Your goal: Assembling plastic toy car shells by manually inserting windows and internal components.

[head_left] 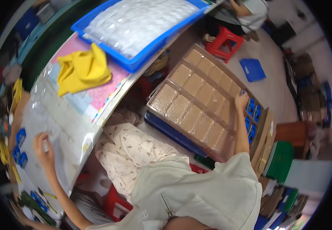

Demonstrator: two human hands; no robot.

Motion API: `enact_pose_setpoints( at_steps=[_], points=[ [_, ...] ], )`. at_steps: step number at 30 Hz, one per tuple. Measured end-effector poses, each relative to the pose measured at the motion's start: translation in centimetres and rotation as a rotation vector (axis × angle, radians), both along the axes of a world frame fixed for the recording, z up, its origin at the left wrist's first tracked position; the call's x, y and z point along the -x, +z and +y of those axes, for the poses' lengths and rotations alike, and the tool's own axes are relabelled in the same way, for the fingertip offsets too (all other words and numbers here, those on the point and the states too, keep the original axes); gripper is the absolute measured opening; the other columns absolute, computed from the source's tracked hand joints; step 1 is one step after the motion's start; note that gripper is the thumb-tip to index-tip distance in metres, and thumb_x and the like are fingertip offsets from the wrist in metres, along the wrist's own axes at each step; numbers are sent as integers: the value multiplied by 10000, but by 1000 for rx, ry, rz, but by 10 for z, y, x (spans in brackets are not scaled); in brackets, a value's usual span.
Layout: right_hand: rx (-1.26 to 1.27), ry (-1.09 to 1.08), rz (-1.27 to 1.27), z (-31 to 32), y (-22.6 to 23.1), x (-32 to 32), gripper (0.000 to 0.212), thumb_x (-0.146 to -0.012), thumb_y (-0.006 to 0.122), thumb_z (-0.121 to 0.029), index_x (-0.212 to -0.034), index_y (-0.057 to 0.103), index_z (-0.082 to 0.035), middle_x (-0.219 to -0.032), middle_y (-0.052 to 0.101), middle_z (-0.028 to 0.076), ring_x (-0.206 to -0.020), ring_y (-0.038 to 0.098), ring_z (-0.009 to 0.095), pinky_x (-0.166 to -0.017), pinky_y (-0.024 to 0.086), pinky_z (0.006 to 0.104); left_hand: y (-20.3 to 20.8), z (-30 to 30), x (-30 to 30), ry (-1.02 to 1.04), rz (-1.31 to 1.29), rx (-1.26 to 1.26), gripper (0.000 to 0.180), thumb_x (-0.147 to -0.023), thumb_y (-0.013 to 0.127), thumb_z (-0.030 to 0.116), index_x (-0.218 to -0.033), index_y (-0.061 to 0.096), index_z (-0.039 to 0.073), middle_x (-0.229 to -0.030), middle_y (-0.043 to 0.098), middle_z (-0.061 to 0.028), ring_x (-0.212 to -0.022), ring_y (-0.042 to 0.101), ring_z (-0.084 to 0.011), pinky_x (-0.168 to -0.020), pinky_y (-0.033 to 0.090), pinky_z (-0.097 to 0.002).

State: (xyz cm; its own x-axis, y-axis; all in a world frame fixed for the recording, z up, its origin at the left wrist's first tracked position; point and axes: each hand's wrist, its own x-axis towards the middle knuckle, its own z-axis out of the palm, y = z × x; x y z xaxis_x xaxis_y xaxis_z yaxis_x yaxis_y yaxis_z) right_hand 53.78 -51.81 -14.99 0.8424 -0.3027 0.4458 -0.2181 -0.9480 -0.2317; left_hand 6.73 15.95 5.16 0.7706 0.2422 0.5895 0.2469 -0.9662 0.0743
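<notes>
My left hand (44,149) is raised over the left part of the table, fingers loosely bent and apart, with nothing seen in it. Beyond it on the table sits a small group of blue plastic parts (20,137). To the right, my right hand (242,101) reaches over a clear plastic compartment tray (189,90), its fingers closed on a small blue part (243,92) that is mostly hidden. Beside that hand, several blue parts (252,105) sit in the compartments at the tray's right side. The other compartments show brown through their bottoms.
A yellow cloth (83,73) lies on the table near a blue bin (133,66) of clear plastic bags. Under the compartment tray is a dark blue crate (173,135). Another person sits on a red stool (224,42). A blue sheet (252,69) lies on the floor; cardboard (261,142) stands beside the tray.
</notes>
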Motion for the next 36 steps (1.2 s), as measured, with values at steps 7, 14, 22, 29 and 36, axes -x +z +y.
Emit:
enact_pose_setpoints(
  at_steps=[7, 14, 22, 29, 36],
  points=[
    [56, -52, 415, -87, -28, -36, 616, -816, 461, -533, -1223, 493, -72, -1171, 539, 193, -1062, 519, 372, -901, 405, 456, -21, -58, -1, -142, 230, -103, 278, -643, 594, 12, -920, 583, 29, -924, 563, -105, -840, 531, -265, -742, 417, -361],
    [79, 104, 145, -119, -19, -46, 625, -718, 642, -480, -1047, 499, 31, -978, 577, 251, -947, 539, 412, -836, 424, 446, -17, -73, 15, -44, 171, 66, 221, -674, 583, 19, -893, 580, 41, -905, 554, -94, -834, 524, -242, -724, 399, -334],
    [-108, 339, -421, -31, 75, -13, 554, -705, 730, -336, -1029, 481, 37, -1000, 559, 214, -852, 560, 359, -768, 454, 409, -27, -69, 5, 46, -19, 181, 217, -715, 608, 85, -924, 568, 46, -928, 556, -92, -882, 520, -258, -768, 390, -342],
    [-1383, 850, 304, 155, 137, 63, 523, -802, 614, -218, -1228, 395, -8, -1102, 500, 176, -986, 536, 277, -847, 455, 382, -51, -77, -14, 17, 63, 131, 188, -752, 618, 119, -914, 569, 37, -941, 587, -97, -910, 549, -262, -802, 411, -355],
    [-1628, 1133, 614, 340, 176, 179, 579, -773, 573, -221, -1271, 350, -26, -1177, 480, 174, -1066, 511, 297, -938, 395, 427, -88, -170, -42, -281, -198, -14, 163, -689, 587, 62, -848, 566, 35, -861, 595, -85, -813, 584, -217, -706, 477, -314]
  ],
)
